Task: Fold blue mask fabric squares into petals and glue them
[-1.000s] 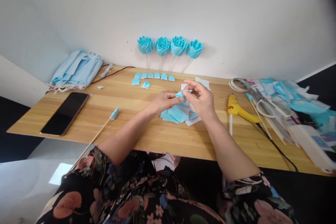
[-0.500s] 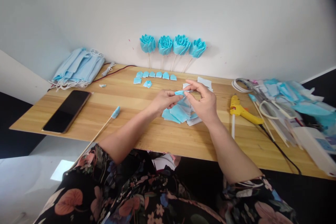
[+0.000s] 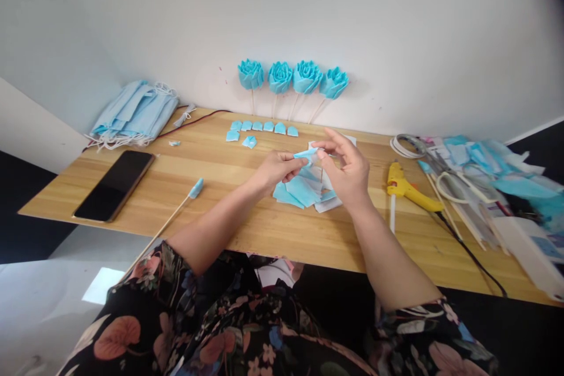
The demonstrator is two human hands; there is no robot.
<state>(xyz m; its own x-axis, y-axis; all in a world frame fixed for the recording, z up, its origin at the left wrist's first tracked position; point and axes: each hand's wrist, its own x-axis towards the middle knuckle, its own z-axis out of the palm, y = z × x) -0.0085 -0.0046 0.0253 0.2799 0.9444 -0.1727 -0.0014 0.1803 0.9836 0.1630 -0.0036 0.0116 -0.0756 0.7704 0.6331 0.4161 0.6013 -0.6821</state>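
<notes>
A black phone [image 3: 113, 184] lies at the table's [image 3: 247, 229] left. My left hand [image 3: 275, 169] and right hand [image 3: 348, 171] pinch one small blue fabric piece [image 3: 305, 154] between fingertips, above the pile of cut blue pieces [image 3: 299, 190]. A yellow glue gun [image 3: 408, 187] rests right.

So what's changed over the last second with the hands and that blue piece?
Little. Both hands kept hold of the blue piece above the blue pile: the left hand pinches one end, and the right hand has opened its upper fingers and tilted slightly up. The petals, roses, glue gun and phone stayed put.
</notes>
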